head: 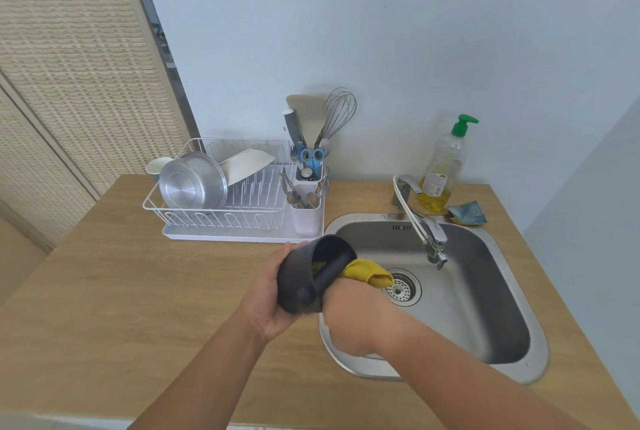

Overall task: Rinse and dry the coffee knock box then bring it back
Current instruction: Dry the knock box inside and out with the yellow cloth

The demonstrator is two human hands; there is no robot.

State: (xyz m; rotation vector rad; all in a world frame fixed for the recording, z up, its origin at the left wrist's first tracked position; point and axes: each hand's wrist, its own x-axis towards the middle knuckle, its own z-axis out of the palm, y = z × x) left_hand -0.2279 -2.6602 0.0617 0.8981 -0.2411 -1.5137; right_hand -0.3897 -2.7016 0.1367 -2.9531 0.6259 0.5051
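Knock box: black round matte knock box (298, 282), tilted over the steel sink's (540, 353) left rim.
Left hand (266, 301): curled round its smooth wall.
Cloth: soft yellow cloth (367, 272) bulging from its mouth.
Right hand (349, 320): fingers hidden, grip cannot be told.

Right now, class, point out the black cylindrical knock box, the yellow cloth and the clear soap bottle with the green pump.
black cylindrical knock box (294, 273): head view, its dark outer wall.
yellow cloth (369, 272): head view, the fold sticking out of the box.
clear soap bottle (443, 162): head view, mid-body.
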